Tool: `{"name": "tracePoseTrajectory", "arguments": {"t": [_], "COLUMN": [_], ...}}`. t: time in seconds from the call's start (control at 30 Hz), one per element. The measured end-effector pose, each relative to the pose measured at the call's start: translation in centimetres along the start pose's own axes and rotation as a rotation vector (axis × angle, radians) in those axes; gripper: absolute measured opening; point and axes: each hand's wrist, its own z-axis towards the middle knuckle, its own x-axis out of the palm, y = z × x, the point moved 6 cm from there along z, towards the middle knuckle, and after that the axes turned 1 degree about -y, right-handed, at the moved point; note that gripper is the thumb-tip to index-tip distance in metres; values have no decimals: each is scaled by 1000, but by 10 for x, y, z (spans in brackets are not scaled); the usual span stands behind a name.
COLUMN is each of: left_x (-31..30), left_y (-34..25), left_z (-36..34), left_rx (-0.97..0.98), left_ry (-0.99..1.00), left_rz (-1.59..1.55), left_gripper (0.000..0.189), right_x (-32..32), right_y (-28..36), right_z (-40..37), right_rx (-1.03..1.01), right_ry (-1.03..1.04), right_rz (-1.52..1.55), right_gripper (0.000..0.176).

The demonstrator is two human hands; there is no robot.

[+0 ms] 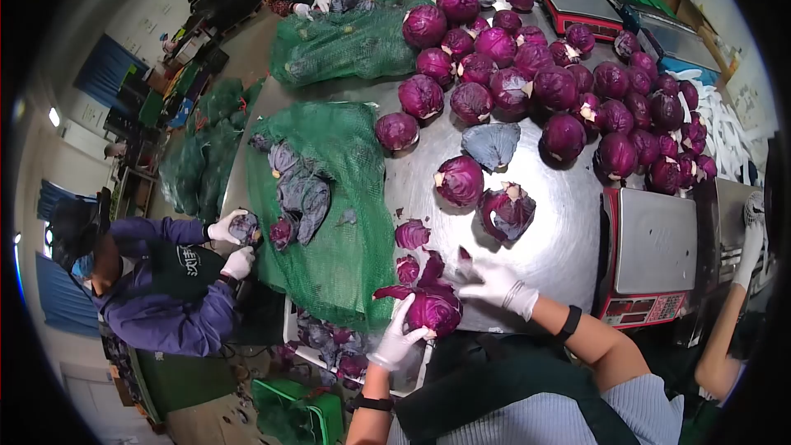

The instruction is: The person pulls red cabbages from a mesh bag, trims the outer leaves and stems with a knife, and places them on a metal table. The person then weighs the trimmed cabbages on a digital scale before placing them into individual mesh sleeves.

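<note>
My left hand [395, 339], in a white glove, grips a red cabbage [433, 313] from its left side at the table's near edge. Loose outer leaves [430, 270] stick up from the far side of this cabbage. To the right of it, my gloved right hand [498, 287] is slightly blurred, its fingers spread and apart from the cabbage. A small dark purple scrap [464, 254] shows at its fingertips. Just beyond lie two red cabbages, one with a torn outer leaf [507, 213] and one smoother [460, 181]. Torn purple leaves [412, 234] lie on the table left of my hands.
Many red cabbages [556, 88] fill the table's far right. Green mesh sacks [354, 189] cover its left side. A red scale [651, 251] stands at right. A co-worker [165, 280] at left handles a cabbage; another person's hands [313, 4] are at the far end.
</note>
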Motion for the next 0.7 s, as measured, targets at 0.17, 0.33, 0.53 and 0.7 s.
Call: {"name": "tracePoseTrajectory", "arguments": {"t": [0.17, 0.33, 0.53, 0.7], "left_x": [2, 3, -2, -8], "left_y": [-2, 1, 5, 25], "left_z": [-1, 0, 9, 17], "left_rx": [-105, -14, 82, 87], "left_ry": [-41, -125, -206, -183], "left_rz": [-227, -103, 203, 156], "left_gripper": [77, 78, 75, 74], "right_x": [42, 44, 60, 61], "right_y": [8, 7, -16, -24], "right_z": [-9, -4, 16, 25], "right_rx": [330, -152, 102, 212], "right_ry": [314, 23, 3, -133], "right_rz": [362, 28, 21, 149], "right_gripper": [50, 37, 27, 25]}}
